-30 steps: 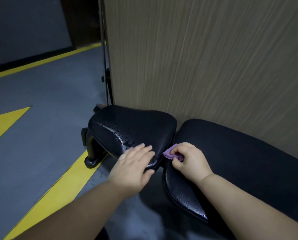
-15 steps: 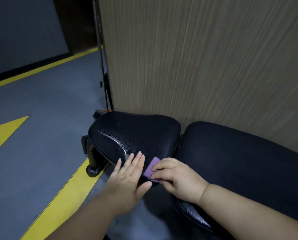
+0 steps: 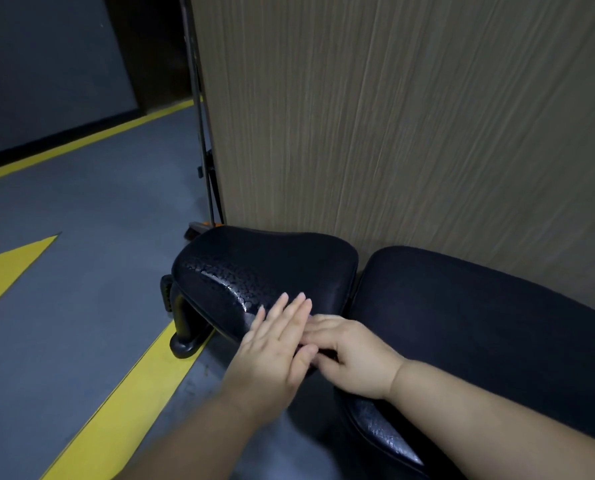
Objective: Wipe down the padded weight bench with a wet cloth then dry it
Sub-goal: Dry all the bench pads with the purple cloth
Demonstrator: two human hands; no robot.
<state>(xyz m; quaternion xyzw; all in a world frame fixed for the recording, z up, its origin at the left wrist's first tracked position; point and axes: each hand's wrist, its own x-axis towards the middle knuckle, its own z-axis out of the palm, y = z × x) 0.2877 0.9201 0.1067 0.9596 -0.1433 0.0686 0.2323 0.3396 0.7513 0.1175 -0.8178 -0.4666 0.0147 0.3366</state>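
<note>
Bench [image 3: 462, 306]: lying lengthwise, left to right, along the panel [image 3: 393, 133].
Left hand [image 3: 271, 348]: I'm seeing it pressing flat, fingers straight, on the seat pad [image 3: 264, 265] at its near edge.
Right hand [image 3: 354, 355]: curling alongside; I can't tell what it's holding.

Right grip [image 3: 351, 355] comes off the gap between the bench [image 3: 254, 268] pads and slides along the seat's near edge, right up against the left grip [image 3: 275, 344]. Left fingers [image 3: 294, 313] now lie over the right ones, and the purple cloth has gone out of sight between them.
</note>
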